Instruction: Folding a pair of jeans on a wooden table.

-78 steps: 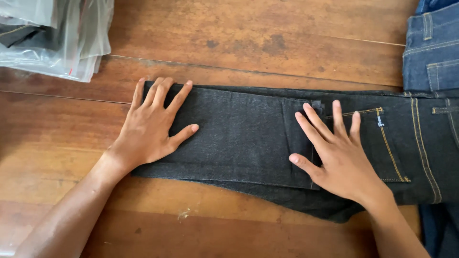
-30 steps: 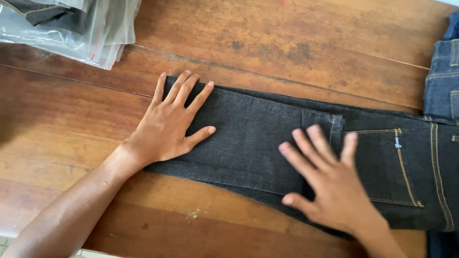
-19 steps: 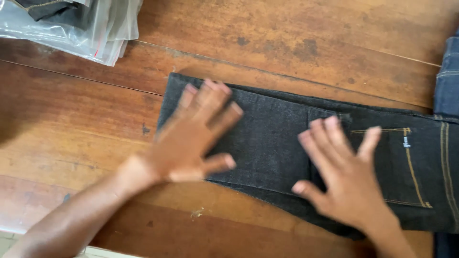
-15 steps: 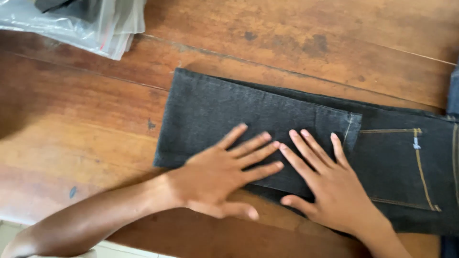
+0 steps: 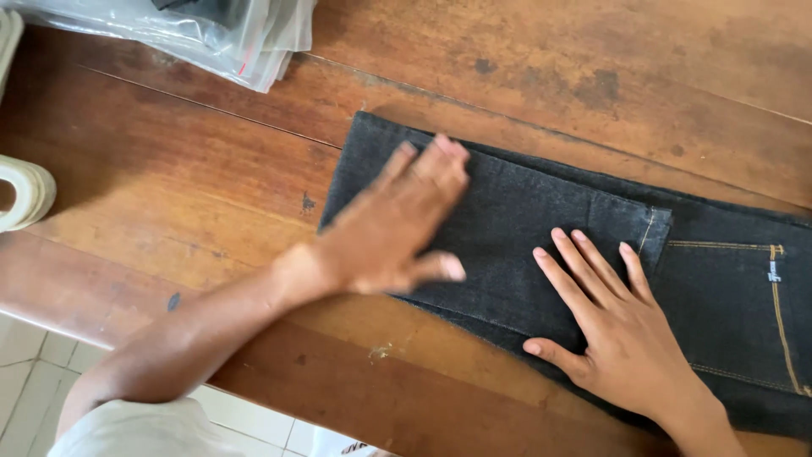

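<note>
A pair of dark black jeans (image 5: 524,211) with yellow stitching lies folded lengthwise on a wooden table (image 5: 211,186). My left hand (image 5: 393,224), blurred with motion, lies flat with fingers spread on the folded leg near its left end. My right hand (image 5: 613,326) presses flat on the jeans by the folded hem, just left of the back pocket (image 5: 744,288). Neither hand holds anything.
A stack of clear plastic bags with dark garments (image 5: 203,30) lies at the table's far left. White rounded objects (image 5: 30,190) sit at the left edge. Pale floor tiles (image 5: 25,364) show below the table's near edge.
My left hand slid along the folded leg, first toward my right hand, then back out to the left. The view shifted so the jeans now sit further right.
</note>
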